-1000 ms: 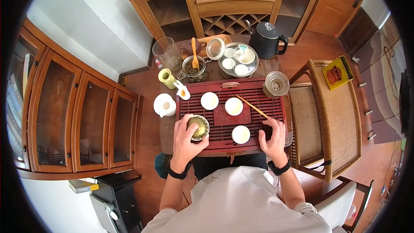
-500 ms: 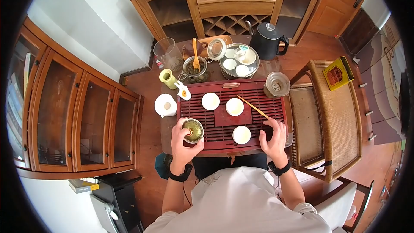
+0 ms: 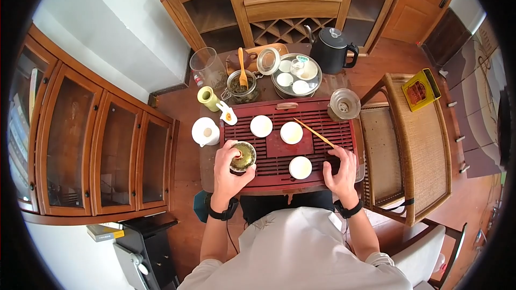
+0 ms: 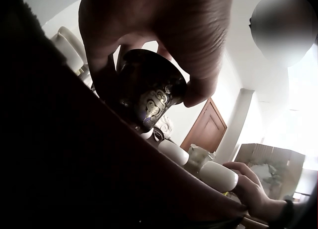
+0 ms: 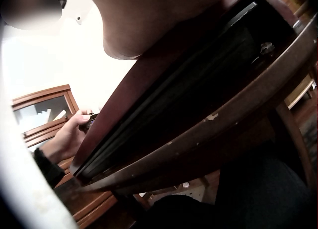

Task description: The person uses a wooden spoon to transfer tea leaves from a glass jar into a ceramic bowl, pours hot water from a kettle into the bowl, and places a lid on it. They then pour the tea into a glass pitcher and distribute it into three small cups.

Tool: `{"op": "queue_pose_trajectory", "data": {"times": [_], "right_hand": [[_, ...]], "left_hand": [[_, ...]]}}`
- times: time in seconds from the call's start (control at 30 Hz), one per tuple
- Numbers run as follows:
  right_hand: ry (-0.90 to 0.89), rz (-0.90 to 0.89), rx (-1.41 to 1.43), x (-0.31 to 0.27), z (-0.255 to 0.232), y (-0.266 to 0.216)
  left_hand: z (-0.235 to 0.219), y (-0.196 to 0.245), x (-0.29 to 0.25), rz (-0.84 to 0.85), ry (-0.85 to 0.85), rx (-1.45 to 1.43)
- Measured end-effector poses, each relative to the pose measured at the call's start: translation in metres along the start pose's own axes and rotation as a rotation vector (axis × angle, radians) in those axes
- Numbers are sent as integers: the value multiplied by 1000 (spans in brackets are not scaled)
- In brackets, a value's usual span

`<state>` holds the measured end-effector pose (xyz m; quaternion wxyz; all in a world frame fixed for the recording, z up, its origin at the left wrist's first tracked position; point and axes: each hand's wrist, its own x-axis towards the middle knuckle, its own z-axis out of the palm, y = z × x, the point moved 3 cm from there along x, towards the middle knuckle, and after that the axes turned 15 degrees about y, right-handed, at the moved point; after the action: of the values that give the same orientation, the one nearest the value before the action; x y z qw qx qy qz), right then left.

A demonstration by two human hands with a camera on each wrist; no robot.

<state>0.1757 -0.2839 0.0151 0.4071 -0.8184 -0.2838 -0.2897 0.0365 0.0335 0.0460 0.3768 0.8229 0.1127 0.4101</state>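
Note:
My left hand (image 3: 230, 174) grips a gaiwan (image 3: 244, 157) by its rim, thumb on the near right side and a finger at the reddish knob of its greenish-gold lid. In the left wrist view the gaiwan (image 4: 154, 97) is dark outside with a gold pattern, over the left front of the red slatted tea tray (image 3: 269, 181). My right hand (image 3: 342, 174) rests at the tray's right side, fingers loosely bent and holding nothing. Its fingertips lie near the end of a thin wooden stick (image 3: 314, 132). White cups (image 3: 300, 167) of pale liquid stand on the tray.
Left of the tray are a white pot (image 3: 205, 131), a rabbit figurine (image 3: 228, 114) and a green vase (image 3: 207, 98). Behind it stand a tea-leaf jar (image 3: 243, 87), a metal tray of cups (image 3: 296, 75) and a black kettle (image 3: 334, 49). A glass strainer cup (image 3: 344, 104) sits back right.
The left hand has shifted the gaiwan left and turned it, then slightly up and back right; the lid's knob now shows. The right hand and the cups have stayed in place.

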Motion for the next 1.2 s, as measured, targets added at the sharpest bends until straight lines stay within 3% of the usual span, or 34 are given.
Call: {"op": "queue_pose_trajectory", "data": {"times": [0.17, 0.3, 0.47, 0.83, 1.2], "right_hand": [[-4, 7, -7, 1, 0, -1], [-10, 5, -10, 1, 0, -1], [-12, 4, -7, 0, 0, 0], [-10, 5, -19, 0, 0, -1], [-9, 1, -14, 1, 0, -1]], "left_hand": [[5, 27, 3, 163, -15, 141], [4, 30, -8, 182, 4, 188], [1, 19, -20, 186, 30, 171], [-5, -5, -18, 17, 42, 13], [4, 13, -7, 79, 16, 107]]}}
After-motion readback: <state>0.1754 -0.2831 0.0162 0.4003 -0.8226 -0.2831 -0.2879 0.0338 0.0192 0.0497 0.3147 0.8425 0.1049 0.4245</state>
